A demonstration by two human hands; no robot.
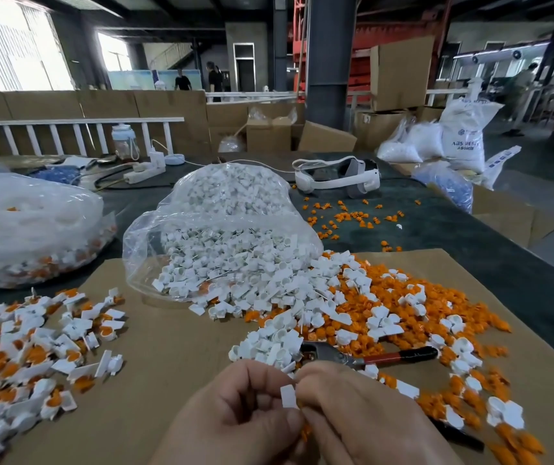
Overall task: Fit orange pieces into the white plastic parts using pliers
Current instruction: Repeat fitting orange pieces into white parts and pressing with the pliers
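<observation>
Far left of the grip lies a pile of done parts [17, 357], white with orange inside. The left hand [235, 414] curls tight and pinches a small white part [288, 397] with thumb and finger. The right hand [366, 417] curls tight too and pinches its other edge. A bit of orange [305, 432] peeks out below. Just above and right of the grip, the pliers [382, 359] lie on the cardboard [175, 347], against a heap of orange pieces [399, 317].

At lower centre, the left hand [235, 411] and right hand [362, 414] pinch a white part [288, 396]; pliers [369, 358] lie just above.
</observation>
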